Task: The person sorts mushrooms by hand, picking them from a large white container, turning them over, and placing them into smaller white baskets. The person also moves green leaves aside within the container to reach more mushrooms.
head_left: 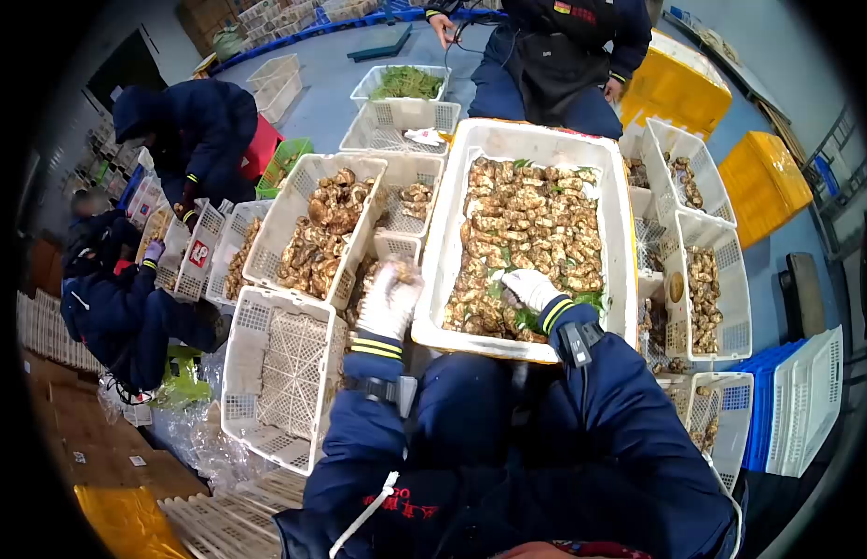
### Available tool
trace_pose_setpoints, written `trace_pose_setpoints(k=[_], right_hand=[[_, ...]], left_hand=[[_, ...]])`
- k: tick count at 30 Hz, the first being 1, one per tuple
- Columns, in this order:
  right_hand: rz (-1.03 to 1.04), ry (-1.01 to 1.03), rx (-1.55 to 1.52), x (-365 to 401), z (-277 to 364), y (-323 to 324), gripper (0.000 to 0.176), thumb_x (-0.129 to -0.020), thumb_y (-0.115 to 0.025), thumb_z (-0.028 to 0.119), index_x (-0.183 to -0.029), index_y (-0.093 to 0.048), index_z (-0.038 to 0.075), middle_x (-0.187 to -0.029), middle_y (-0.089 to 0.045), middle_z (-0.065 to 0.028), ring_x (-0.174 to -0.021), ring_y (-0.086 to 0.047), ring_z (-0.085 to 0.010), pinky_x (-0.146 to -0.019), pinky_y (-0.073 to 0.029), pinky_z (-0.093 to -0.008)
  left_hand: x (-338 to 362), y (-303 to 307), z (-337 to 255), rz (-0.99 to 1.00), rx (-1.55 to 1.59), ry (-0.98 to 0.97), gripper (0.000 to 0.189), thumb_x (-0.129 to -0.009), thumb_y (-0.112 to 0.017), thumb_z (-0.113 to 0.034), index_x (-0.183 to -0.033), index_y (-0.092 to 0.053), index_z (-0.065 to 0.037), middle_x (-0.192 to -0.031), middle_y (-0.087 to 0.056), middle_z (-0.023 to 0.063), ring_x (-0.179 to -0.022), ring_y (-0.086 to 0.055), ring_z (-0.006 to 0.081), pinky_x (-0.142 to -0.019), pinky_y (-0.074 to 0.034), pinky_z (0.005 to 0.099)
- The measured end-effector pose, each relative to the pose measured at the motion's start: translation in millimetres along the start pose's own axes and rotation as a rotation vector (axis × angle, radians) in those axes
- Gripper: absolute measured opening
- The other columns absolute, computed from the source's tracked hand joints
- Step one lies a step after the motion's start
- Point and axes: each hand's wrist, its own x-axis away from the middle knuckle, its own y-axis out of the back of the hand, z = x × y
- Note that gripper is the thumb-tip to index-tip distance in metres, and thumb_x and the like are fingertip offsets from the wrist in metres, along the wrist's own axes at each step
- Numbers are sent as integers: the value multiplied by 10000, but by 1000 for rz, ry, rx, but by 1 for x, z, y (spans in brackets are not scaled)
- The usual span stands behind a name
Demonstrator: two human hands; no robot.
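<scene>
A white foam box (623, 270) in front of me holds rows of brown-and-white mushrooms (536, 228) with green leaves among them. My right hand (529, 287), in a white glove, reaches in at the near part of the box. Its fingers are bent together beside a leaf, and whatever lies between them is hidden. My left hand (389, 300), also gloved, is left of the box, over the baskets. Its fingers are closed around what looks like a mushroom (407, 273), slightly blurred. Close to that hand stands a white plastic basket (382, 177) of larger mushrooms.
A white basket (233, 373) with a bare lattice bottom stands at my left. Mushroom baskets (731, 307) line my right, beside stacked blue and white crates (806, 401). Across the box sits a person (564, 56); two others work at left. A basket of greens (405, 84) stands ahead.
</scene>
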Motion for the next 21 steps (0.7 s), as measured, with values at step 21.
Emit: trace_pose_setpoints(k=[21], right_hand=[[80,90,825,5,17,-12,357,-925,-617,332,-1193,-670,102,-1120,-683,-173,-1077,-629,-319,-944,-471,-396]], left_hand=[[10,-39,17,51,-324,116,353,-907,-681,-162,-1228,-586,-48,-1191,-621,160,-1050,-654,298,-897,-587,407]])
